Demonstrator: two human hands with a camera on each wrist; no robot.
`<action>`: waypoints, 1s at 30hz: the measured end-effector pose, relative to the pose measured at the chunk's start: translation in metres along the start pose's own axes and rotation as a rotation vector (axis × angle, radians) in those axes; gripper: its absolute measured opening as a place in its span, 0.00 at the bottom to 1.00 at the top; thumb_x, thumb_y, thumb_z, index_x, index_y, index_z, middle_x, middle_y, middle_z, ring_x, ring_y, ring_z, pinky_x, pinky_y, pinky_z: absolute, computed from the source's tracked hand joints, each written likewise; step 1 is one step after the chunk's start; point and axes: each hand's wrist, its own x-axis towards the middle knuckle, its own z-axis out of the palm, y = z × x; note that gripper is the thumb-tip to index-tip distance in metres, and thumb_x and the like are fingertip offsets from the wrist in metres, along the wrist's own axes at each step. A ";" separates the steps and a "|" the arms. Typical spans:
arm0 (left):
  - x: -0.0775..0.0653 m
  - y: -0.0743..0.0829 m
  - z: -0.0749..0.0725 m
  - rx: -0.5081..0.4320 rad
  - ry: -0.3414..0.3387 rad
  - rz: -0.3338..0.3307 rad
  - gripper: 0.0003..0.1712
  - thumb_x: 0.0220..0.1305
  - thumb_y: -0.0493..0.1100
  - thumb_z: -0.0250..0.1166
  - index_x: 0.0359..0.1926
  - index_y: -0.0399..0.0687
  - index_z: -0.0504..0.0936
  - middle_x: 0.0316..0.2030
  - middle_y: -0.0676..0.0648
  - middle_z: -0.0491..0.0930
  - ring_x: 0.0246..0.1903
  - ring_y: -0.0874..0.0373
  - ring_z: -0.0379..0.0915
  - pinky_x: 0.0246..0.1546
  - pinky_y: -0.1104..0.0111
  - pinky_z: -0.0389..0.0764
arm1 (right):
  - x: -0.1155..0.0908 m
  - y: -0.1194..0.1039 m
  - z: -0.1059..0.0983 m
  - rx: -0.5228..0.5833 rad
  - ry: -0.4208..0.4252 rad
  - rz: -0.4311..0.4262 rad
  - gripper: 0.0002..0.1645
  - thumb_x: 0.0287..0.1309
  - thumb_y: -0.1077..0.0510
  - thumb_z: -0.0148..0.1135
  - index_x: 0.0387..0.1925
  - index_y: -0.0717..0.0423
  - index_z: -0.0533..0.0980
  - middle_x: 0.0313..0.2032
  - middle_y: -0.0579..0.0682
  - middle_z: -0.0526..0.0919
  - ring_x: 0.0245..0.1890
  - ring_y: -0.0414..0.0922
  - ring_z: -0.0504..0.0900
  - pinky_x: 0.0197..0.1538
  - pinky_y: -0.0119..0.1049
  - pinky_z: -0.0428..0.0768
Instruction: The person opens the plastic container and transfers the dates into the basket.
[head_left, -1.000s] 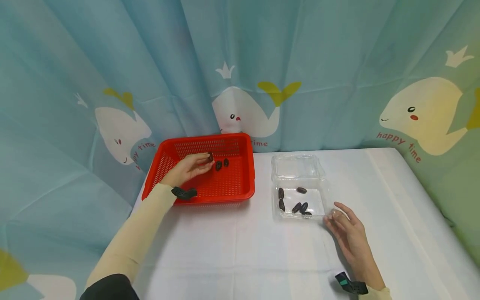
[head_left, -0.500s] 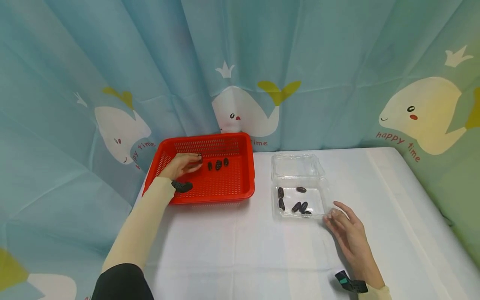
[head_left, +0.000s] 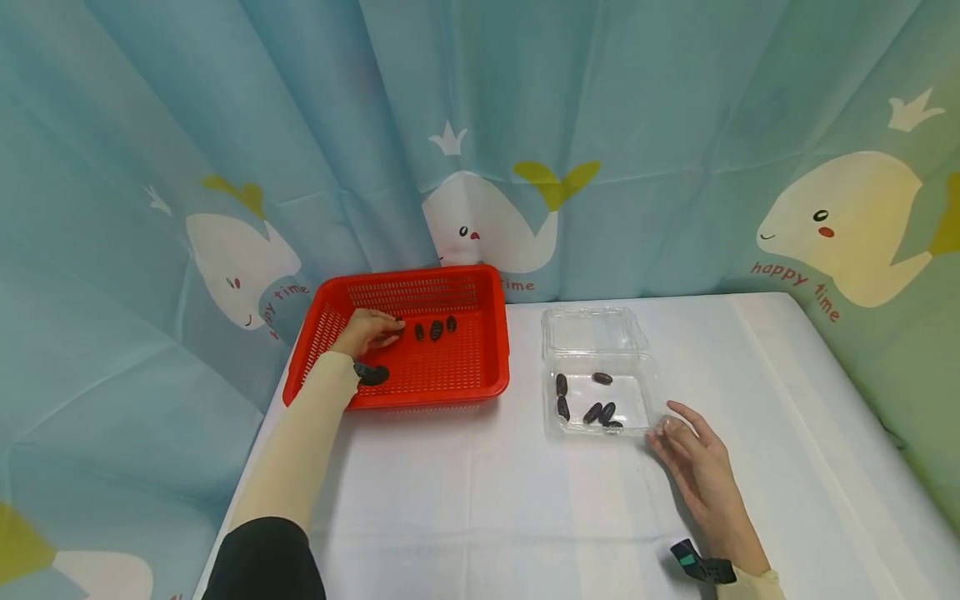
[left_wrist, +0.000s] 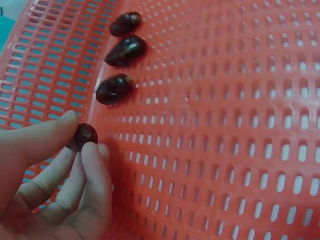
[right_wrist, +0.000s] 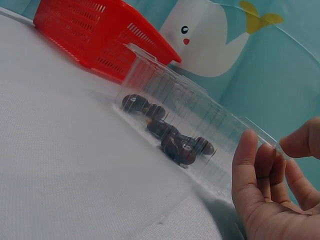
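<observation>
In the head view my left hand is inside the red basket, near its left side. Thumb and fingers pinch a dark brown date, plain in the left wrist view. Beside it several more dates lie in a row on the basket's perforated floor. My right hand holds the near right corner of a clear plastic clamshell box between thumb and fingers. Several dates lie in the box, mostly toward its left and near sides. Its lid is folded back, away from me.
A white cloth covers the table under both containers. Behind it hangs a blue curtain printed with whales. The basket stands left of the box, with a strip of cloth between them.
My left hand has let go of one date, which now lies in the row. It has moved left and down to another date. The right hand and the box have stayed in place.
</observation>
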 end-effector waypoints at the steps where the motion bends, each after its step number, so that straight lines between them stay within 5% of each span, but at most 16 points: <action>1: 0.000 -0.001 0.000 0.021 0.007 0.010 0.15 0.72 0.34 0.66 0.56 0.32 0.80 0.29 0.56 0.82 0.30 0.65 0.83 0.37 0.74 0.87 | 0.000 0.000 0.000 0.008 -0.005 -0.001 0.27 0.77 0.58 0.57 0.72 0.49 0.63 0.43 0.38 0.80 0.45 0.32 0.84 0.57 0.27 0.84; 8: -0.004 -0.005 0.003 0.122 0.045 0.054 0.14 0.70 0.35 0.67 0.53 0.31 0.81 0.34 0.52 0.81 0.30 0.66 0.82 0.36 0.75 0.86 | -0.002 -0.001 0.000 0.019 -0.012 0.002 0.28 0.77 0.59 0.57 0.72 0.51 0.61 0.43 0.38 0.79 0.45 0.32 0.84 0.56 0.27 0.84; 18: -0.002 -0.009 0.004 0.229 0.061 0.118 0.08 0.69 0.36 0.70 0.42 0.32 0.87 0.29 0.52 0.85 0.31 0.61 0.83 0.36 0.72 0.85 | -0.001 -0.001 -0.001 0.041 -0.023 -0.003 0.25 0.77 0.59 0.57 0.70 0.47 0.65 0.43 0.38 0.80 0.45 0.33 0.86 0.56 0.27 0.84; 30: -0.001 -0.007 0.006 0.309 0.053 0.112 0.14 0.71 0.36 0.67 0.48 0.26 0.84 0.26 0.52 0.82 0.23 0.63 0.78 0.31 0.73 0.83 | -0.002 0.000 -0.002 0.050 -0.039 -0.014 0.29 0.77 0.60 0.55 0.74 0.54 0.61 0.41 0.38 0.81 0.45 0.33 0.86 0.55 0.27 0.85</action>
